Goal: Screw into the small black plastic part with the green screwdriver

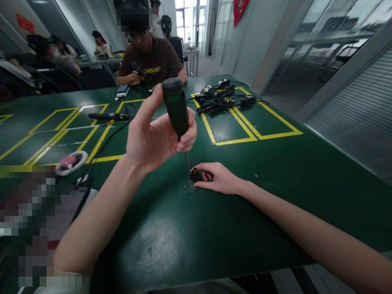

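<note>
My left hand (161, 134) is closed around the dark handle of a screwdriver (176, 108), which stands nearly upright with its cap at the top. The thin shaft runs down to a small round black part (195, 175) on the green table. My right hand (216, 177) pinches that part from the right between thumb and fingers, close to the tabletop. A short post with a metallic-looking rim rises from the part's middle. The screwdriver's tip meets the left edge of the part, but exactly where it sits is too small to tell.
Beyond my hands lies a heap of black cables (223, 98) on yellow-taped rectangles. To the left are a dark pen-shaped tool (105, 116) with a cord and a white ring with a pink centre (69, 161). A person (151, 57) sits across the green table (275, 175), handling a dark tool.
</note>
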### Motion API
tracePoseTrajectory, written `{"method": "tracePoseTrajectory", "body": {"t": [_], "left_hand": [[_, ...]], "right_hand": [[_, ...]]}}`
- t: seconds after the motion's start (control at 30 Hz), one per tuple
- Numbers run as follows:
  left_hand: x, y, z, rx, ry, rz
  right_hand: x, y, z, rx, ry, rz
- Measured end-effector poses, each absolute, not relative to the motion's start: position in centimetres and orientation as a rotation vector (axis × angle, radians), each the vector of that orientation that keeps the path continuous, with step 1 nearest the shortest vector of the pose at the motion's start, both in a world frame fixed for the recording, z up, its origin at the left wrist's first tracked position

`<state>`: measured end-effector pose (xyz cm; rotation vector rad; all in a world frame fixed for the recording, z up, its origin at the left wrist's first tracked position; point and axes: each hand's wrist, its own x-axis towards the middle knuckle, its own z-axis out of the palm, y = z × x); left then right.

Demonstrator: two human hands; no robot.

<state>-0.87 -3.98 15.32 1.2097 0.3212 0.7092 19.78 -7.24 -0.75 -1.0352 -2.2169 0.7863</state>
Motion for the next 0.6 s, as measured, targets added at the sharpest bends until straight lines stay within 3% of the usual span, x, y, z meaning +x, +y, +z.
{"method": "tracePoseTrajectory", "body": {"t": [0.6], "left_hand": [[-0.63,-4.07,15.19,1.12,0.38,0.743]], "right_hand": [[19.78,-7.2,-0.77,-1.035,-2.213,0.794]]}}
